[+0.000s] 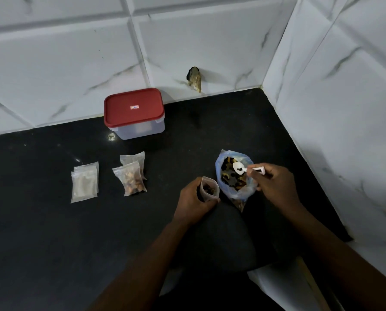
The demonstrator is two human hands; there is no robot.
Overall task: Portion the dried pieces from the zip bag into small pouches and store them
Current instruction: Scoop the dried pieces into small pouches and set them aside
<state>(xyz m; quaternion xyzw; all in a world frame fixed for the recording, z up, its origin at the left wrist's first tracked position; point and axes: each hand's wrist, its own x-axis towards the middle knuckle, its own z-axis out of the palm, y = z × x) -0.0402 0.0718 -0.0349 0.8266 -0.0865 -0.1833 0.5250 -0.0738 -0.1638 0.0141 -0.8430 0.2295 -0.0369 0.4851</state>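
Two hands work at the near right of the black tabletop. The left hand has its grip curled round a small pouch, held upright with its mouth open and some dark pieces inside. The right hand has its grip pinched on the handle of a white spoon, whose bowl sits over the open mouth of the zip bag, just right of the pouch. Dried pieces fill the bag. To the left lie two filled pouches, and further left a stack of pale flat pouches. A red-lidded container stands far, against the tiled wall.
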